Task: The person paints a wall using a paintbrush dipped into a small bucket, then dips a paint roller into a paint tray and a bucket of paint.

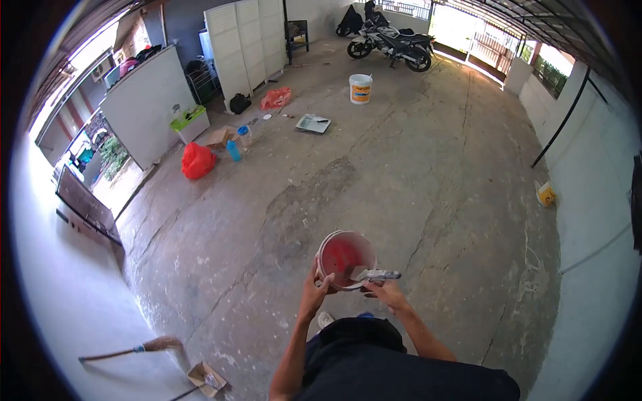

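Observation:
A small bucket (pixel 342 248), white at the rim and reddish inside, is held in front of my body with its mouth tipped toward me. My left hand (pixel 317 289) grips its lower left side, thumb at the rim. On the lower right, my right hand (pixel 382 293) is closed at the rim, its fingers partly hidden. A paint-stained paintbrush (pixel 382 275) lies across the rim just above that hand, its head inside the bucket and its handle pointing right. Whether the right fingers also touch the brush, I cannot tell.
A large white paint bucket (pixel 360 90) and a paint tray (pixel 313 123) stand ahead on the cracked concrete floor. Red bags (pixel 198 161) and a blue bottle (pixel 233 150) are at left. Motorcycle (pixel 391 41) at the back; broom (pixel 154 344) lower left; tipped yellow-white container (pixel 546 194) by the right wall.

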The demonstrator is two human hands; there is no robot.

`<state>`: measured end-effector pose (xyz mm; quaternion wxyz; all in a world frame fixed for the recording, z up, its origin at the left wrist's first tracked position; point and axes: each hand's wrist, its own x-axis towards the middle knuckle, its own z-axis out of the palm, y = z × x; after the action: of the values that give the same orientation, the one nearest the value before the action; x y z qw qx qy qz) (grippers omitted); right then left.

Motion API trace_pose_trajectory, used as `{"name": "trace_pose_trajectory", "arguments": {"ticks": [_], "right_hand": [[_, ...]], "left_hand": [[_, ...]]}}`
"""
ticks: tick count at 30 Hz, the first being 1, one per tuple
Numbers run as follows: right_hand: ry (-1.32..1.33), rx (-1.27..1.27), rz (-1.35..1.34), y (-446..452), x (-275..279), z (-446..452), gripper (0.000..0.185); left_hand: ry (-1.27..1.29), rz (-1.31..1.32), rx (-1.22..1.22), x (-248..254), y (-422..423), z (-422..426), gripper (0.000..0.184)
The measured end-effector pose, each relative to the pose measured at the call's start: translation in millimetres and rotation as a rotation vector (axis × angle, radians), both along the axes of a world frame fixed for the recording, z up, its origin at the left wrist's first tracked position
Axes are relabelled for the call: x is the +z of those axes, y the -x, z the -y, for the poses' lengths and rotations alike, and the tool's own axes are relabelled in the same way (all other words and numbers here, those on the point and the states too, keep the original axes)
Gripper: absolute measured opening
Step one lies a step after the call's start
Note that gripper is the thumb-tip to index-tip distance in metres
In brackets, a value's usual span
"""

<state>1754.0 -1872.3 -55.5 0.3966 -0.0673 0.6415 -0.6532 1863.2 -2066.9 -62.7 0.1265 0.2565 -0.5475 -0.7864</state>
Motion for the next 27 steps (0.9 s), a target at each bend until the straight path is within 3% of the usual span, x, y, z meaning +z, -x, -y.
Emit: {"name": "trace_pose_trajectory", "arguments": {"ticks": [1, 2, 4, 6, 9, 11, 15, 17, 18, 21, 25, 27], "right_hand": [[-0.022, -0.068, 0.022, 11, 0, 15, 0.03], [-0.041, -0.069, 0.047, 31, -8, 33, 0.034], [0.024, -0.166, 0.048, 59, -17, 67, 0.041], [0.062, -0.266, 0.012, 97, -15, 106, 0.053], [-0.022, -0.27, -0.128, 161, -30, 163, 0.054], [-0.023, -0.229, -0.14, 211, -51, 201, 0.054], [-0.045, -0.164, -0.208, 301, -65, 272, 0.053], [-0.018, -0.082, -0.2, 358, -45, 318, 0.058], [0.048, -0.081, -0.095, 379, -28, 340, 0.059], [-0.048, 0.079, -0.152, 447, -22, 404, 0.058], [0.016, 0.143, -0.152, 507, -31, 492, 0.057], [0.028, 0.157, -0.16, 532, -43, 540, 0.057]], "left_hand": [[0.155, 0.026, -0.036, 0, 17, 20, 0.074], [0.152, 0.041, -0.045, 4, 37, 40, 0.074], [0.533, 0.114, -0.093, 6, 81, 77, 0.07], [0.548, 0.114, -0.072, 11, 124, 111, 0.07], [0.573, 0.139, -0.016, -3, 187, 160, 0.067], [0.78, 0.004, 0.11, -27, 233, 199, 0.062], [0.725, 0.065, 0.165, -19, 310, 268, 0.058], [0.564, 0.15, 0.193, 14, 352, 304, 0.053], [0.554, 0.164, 0.205, 16, 364, 323, 0.053], [0.648, 0.176, 0.287, 22, 416, 380, 0.048], [0.515, 0.146, 0.424, 12, 460, 456, 0.041], [0.553, 0.283, 0.467, 14, 485, 497, 0.036]]}}
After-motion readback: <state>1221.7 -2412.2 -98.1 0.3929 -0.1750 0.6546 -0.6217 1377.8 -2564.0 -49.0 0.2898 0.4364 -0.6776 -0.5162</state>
